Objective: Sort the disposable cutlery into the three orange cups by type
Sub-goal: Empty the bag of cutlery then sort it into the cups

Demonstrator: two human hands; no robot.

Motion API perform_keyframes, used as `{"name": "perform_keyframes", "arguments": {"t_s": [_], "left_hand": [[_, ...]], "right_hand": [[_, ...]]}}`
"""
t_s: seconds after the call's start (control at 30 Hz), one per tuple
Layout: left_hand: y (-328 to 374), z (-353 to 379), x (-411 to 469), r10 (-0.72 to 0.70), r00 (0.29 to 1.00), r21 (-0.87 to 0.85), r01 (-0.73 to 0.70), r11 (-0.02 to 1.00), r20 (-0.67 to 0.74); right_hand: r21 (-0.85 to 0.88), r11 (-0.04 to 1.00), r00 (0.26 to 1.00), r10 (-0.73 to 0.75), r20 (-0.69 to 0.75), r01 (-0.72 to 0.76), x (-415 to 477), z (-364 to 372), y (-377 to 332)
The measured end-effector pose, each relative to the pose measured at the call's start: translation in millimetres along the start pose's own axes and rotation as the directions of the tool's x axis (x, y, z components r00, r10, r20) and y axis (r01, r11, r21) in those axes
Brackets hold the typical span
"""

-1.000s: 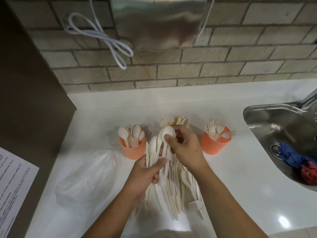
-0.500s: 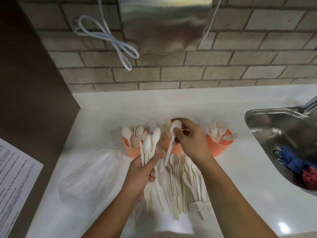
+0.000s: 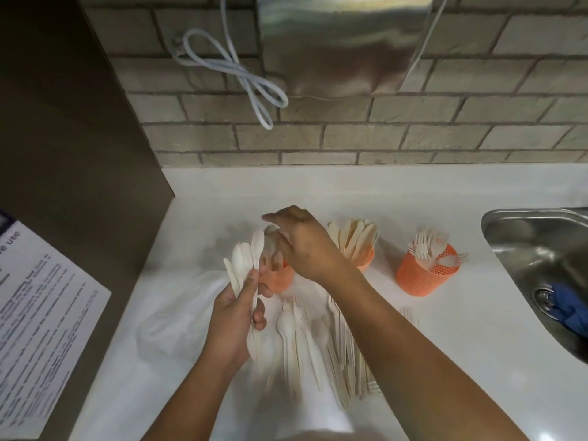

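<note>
Three orange cups stand in a row on the white counter. The left cup (image 3: 280,280) holds spoons, the middle cup (image 3: 366,260) knives and the right cup (image 3: 419,279) forks. My left hand (image 3: 234,316) grips a bundle of white spoons (image 3: 243,261) upright, just left of the left cup. My right hand (image 3: 302,245) hovers over the left cup with curled fingers pinching a blurred spoon (image 3: 270,238) at the cup's mouth. A pile of mixed cutlery (image 3: 313,342) lies on the counter under my forearms.
A crumpled clear plastic bag (image 3: 176,323) lies left of the pile. A steel sink (image 3: 537,249) with a blue cloth (image 3: 571,308) is at the right. A printed sheet (image 3: 38,313) hangs at the left. A metal dispenser (image 3: 343,43) and white cable (image 3: 241,71) are on the brick wall.
My right hand carried its spoon left, from above the middle cup to over the left cup. My left hand lifted its spoon bundle slightly toward that cup.
</note>
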State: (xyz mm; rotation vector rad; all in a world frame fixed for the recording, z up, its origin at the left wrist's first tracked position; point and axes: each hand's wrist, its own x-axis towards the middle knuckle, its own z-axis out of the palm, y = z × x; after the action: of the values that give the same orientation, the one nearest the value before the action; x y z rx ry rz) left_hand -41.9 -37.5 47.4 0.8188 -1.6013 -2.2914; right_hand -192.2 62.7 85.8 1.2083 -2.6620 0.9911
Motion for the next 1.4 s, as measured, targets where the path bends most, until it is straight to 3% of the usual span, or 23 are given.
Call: {"name": "perform_keyframes", "arguments": {"t_s": [0.07, 0.3, 0.5, 0.63, 0.77, 0.9, 1.0, 1.1, 1.4], "left_hand": [[0, -2, 1, -0.003, 1.0, 0.0, 0.003, 1.0, -0.009], [-5, 2, 6, -0.029, 0.999, -0.001, 0.029, 1.0, -0.029], [-3, 0, 6, -0.022, 0.999, 0.001, 0.022, 1.0, -0.042], [-2, -5, 7, -0.024, 0.998, 0.001, 0.024, 1.0, -0.061], [-3, -5, 7, -0.03, 0.997, -0.003, 0.03, 1.0, -0.069], [-4, -2, 7, -0.041, 0.997, 0.003, 0.042, 0.999, -0.063], [-5, 0, 7, -0.038, 0.998, 0.007, 0.038, 0.999, -0.043], [-5, 1, 6, -0.038, 0.999, 0.007, 0.038, 0.999, -0.036], [-2, -1, 6, -0.034, 0.998, 0.006, 0.034, 0.999, -0.047]], "right_hand": [[-0.002, 0.999, 0.998, 0.032, 0.061, -0.032, -4, 3, 2], [-0.114, 0.99, 0.996, 0.085, 0.027, -0.081, -4, 14, 16], [-0.059, 0.998, 0.998, 0.011, 0.069, -0.007, 9, 9, 14], [0.115, 0.993, 0.999, 0.027, 0.019, -0.029, 15, 2, 14], [0.056, 0.998, 0.986, 0.009, 0.169, -0.019, 13, -2, 14], [0.168, 0.974, 0.988, 0.155, 0.007, -0.154, 8, -10, 17], [-0.045, 0.977, 0.962, 0.211, 0.174, -0.207, 5, -13, 20], [-0.208, 0.974, 0.969, 0.137, 0.206, -0.093, 6, -9, 16], [-0.267, 0.962, 0.945, 0.132, 0.299, -0.05, 17, -7, 9]]}}
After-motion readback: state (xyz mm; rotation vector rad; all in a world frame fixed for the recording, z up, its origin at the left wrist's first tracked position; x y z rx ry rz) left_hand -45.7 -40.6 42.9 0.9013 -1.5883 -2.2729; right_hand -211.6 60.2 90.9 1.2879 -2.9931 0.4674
